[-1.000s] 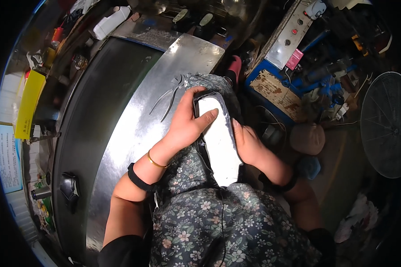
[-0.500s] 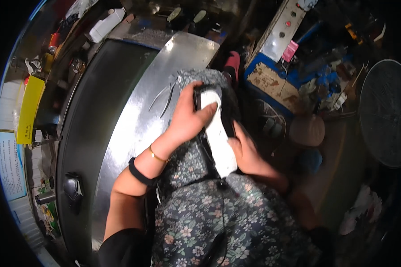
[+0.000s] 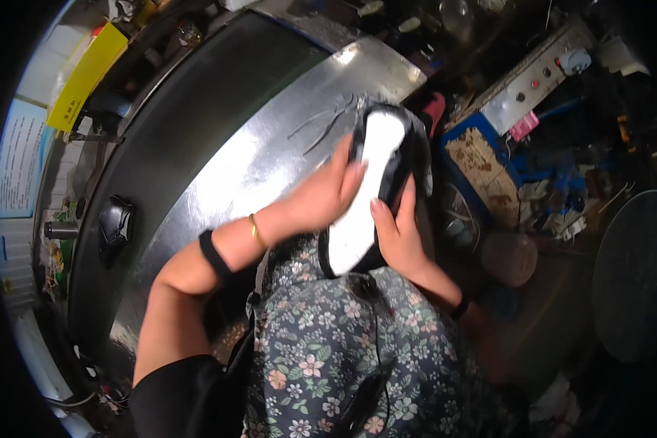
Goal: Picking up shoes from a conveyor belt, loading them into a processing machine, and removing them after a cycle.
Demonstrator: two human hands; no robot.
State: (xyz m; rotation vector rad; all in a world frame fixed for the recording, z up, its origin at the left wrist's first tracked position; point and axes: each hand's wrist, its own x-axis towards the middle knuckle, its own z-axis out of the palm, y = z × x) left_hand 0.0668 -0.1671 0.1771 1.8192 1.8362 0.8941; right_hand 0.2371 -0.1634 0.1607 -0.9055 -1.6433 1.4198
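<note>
On my lap rests a black shoe upper [image 3: 403, 157] with a white sole-shaped board [image 3: 372, 175] facing up. My left hand [image 3: 327, 191] is closed on its left edge, thumb by the white board and slightly blurred. From the right, my right hand [image 3: 401, 235] grips the opposite side, its thumb against the white board and fingers along the black side. The toe and heel cannot be told apart for sure. Beyond my left hand, long-handled pliers [image 3: 332, 125] lie on the shiny metal sheet [image 3: 219, 171].
Left of the metal sheet runs a black belt [image 3: 175, 131] with a black shoe piece [image 3: 117, 223] on it. At the right stand a blue-framed machine [image 3: 482, 157], a round stool [image 3: 509, 257] and a mesh fan guard [image 3: 631, 277]. A yellow box [image 3: 87, 77] stands far left.
The view has swung, so the surroundings shift. The shoe upper now leans the other way, its far end to the right. My left hand has slid nearer along its edge; both hands still hold it.
</note>
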